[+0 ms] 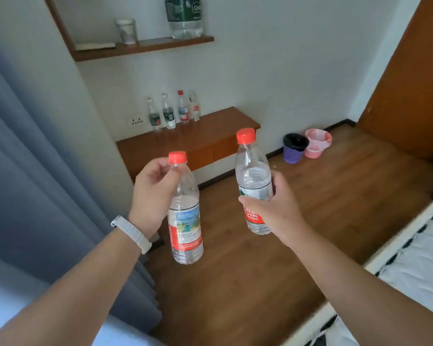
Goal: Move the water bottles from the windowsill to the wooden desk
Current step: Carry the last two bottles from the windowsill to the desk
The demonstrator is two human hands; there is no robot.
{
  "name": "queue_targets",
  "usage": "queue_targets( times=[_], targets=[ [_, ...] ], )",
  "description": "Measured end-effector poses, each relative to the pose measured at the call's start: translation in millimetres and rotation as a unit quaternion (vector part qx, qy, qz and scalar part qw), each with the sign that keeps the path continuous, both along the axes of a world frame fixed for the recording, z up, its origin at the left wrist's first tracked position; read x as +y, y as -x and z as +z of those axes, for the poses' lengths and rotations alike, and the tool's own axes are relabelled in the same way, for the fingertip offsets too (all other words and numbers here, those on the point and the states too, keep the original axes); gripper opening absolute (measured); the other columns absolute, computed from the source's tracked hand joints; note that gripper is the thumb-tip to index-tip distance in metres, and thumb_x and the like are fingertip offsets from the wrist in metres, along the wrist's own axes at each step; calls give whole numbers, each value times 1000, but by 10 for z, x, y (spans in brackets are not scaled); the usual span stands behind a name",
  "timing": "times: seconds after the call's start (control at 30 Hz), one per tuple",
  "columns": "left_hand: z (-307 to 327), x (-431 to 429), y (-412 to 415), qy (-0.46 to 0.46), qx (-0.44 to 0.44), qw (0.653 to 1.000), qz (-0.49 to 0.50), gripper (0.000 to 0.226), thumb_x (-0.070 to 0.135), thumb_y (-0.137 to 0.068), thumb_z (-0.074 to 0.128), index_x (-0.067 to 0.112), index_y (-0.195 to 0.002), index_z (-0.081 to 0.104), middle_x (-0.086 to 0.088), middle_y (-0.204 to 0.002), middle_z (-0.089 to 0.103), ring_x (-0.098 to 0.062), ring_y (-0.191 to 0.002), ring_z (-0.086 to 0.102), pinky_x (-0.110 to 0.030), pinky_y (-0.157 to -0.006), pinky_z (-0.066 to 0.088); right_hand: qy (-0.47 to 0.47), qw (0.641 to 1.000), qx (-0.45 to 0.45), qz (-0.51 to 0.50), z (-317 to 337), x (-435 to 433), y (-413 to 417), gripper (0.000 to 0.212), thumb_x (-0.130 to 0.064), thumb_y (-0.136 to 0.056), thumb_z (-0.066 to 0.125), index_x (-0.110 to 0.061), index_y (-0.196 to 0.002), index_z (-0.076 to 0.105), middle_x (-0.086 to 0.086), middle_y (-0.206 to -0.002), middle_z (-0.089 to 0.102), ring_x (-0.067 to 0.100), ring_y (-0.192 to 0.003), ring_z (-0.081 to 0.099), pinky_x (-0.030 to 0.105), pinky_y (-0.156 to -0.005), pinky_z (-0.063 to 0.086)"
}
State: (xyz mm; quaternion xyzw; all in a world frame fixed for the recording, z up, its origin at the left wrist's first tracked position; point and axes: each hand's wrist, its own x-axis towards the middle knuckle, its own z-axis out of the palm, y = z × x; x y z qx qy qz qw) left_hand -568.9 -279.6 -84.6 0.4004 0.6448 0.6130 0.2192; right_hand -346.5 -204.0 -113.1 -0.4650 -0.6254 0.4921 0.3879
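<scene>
My left hand [155, 193] grips the neck of a clear water bottle [185, 228] with a red cap and a red-and-blue label; the bottle hangs upright in the air. My right hand [273, 208] holds a second red-capped bottle [254, 178] round its middle, also upright above the floor. Ahead stands the wooden desk [218, 131], fixed to the white wall. Several small bottles [173, 113] stand in a row at its back left corner. Both held bottles are well short of the desk.
A grey curtain [35, 171] hangs at the left. A wall shelf [145, 47] carries a large green-labelled bottle [184, 17] and a cup [126, 31]. A purple bin [294, 148] and pink bin [316, 143] stand on the wooden floor. A mattress [410, 270] lies at the right.
</scene>
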Motion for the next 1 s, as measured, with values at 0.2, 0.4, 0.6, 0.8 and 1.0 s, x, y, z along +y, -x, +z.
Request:
queue_targets(
  times=[0.2,0.4,0.6,0.8,1.0],
  targets=[
    [21,477,554,0,11,999,-52,12,30,-93,63,21,-99,68,0,-94,69,-14,-87,68,-34,-79,56,-23,998,-28,-57,108,232,470,62,-24,-67,88,-35,-117,53,-16,-100,66,-1,-88,66,24,-76,55],
    [22,885,862,3,6,996,-91,16,35,-93,64,21,-101,67,0,-94,69,-17,-90,68,-39,-84,57,-34,996,-50,-65,164,431,739,60,-26,-71,86,-36,-119,51,-18,-103,64,1,-90,64,14,-69,48],
    [-30,1297,1043,15,-7,995,-102,21,37,-91,66,21,-103,68,3,-93,71,-14,-89,69,-36,-82,58,-30,994,-52,-88,90,809,912,64,-29,-73,84,-34,-126,48,-20,-108,61,1,-95,60,15,-71,44],
    [-86,1866,1202,22,3,995,-96,18,34,-91,66,22,-104,68,6,-91,70,-8,-87,68,-27,-76,55,-14,995,-48,-81,9,1437,1090,65,-26,-72,85,-31,-126,49,-14,-112,63,6,-99,61,28,-83,50],
    [-67,2706,1083,36,-4,997,-73,16,33,-91,66,23,-104,69,4,-93,71,-12,-89,68,-36,-84,57,-19,997,-47,-54,42,2340,1076,65,-26,-73,85,-29,-126,50,-11,-112,63,8,-99,62,36,-89,53]
  ],
)
